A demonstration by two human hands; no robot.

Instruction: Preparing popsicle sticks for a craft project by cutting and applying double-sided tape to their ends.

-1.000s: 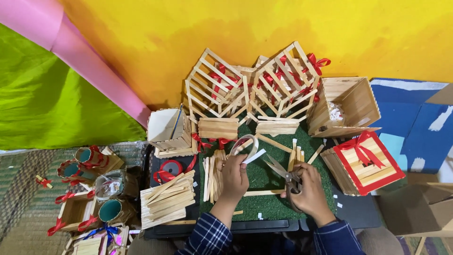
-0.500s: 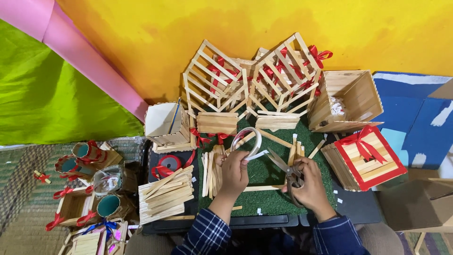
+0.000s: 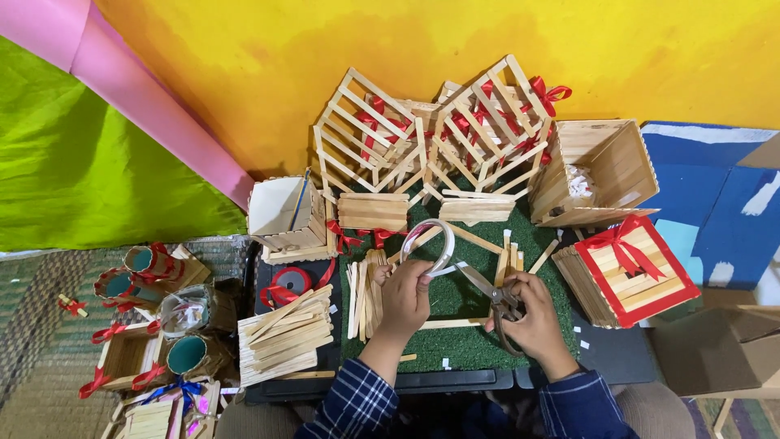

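Centre frame: left hand (image 3: 404, 297) pinches white tape roll (image 3: 428, 245); right hand (image 3: 536, 319) grips metal scissors (image 3: 489, 294). Risk: slack strip cuts crooked.

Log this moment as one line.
left hand: holds tape roll | right hand: holds scissors at tape strip | surface: green mat

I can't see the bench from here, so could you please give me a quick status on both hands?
Left hand holds tape roll, strip pulled out. Right hand grips scissors, blades at the strip. Loose wooden sticks beside left hand, nothing blocking.
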